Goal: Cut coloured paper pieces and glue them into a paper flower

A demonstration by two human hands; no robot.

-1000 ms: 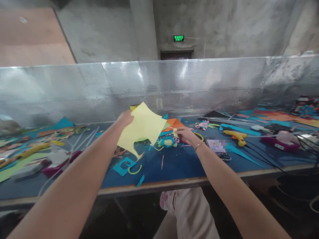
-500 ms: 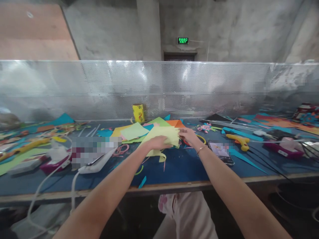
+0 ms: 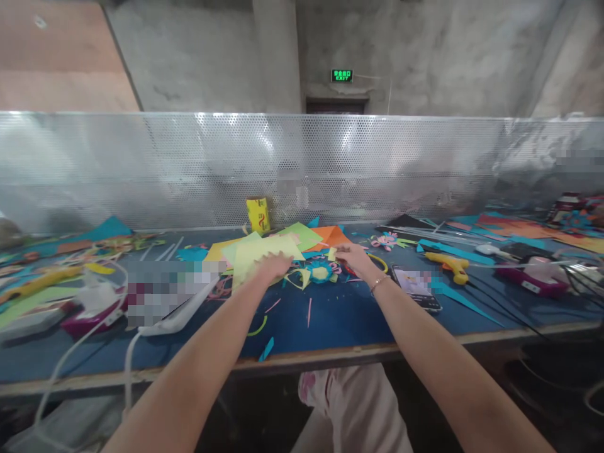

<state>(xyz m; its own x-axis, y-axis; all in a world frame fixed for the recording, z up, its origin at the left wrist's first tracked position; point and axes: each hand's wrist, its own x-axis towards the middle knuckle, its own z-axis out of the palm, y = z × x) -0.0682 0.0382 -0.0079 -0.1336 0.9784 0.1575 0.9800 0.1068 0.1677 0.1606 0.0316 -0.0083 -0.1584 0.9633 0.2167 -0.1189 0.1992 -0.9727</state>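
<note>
A pale yellow paper sheet (image 3: 248, 259) lies at the front of the heap of coloured papers. My left hand (image 3: 272, 265) rests over its right part, palm down with the fingers somewhat spread. My right hand (image 3: 353, 257) pinches a small pale yellow paper piece (image 3: 332, 254) between thumb and fingers, above the table. Between the hands, a blue paper flower (image 3: 321, 272) with a pale yellow centre sits on the blue tabletop. A curled pale yellow strip (image 3: 300, 277) is beside it on the left. Behind my right hand is an orange sheet (image 3: 333, 235).
At right are a phone (image 3: 415, 286), a yellow glue gun (image 3: 450, 267) with a black cable and a pink paper flower (image 3: 384, 240). A white device (image 3: 184, 309) stands at left. A yellow packet (image 3: 257, 215) stands before the perforated metal screen (image 3: 198, 163). Paper scraps lie about.
My left hand has moved left with the pale yellow sheet, uncovering the blue flower. My right hand stays near its place, now with a small yellow piece showing in its fingers.
</note>
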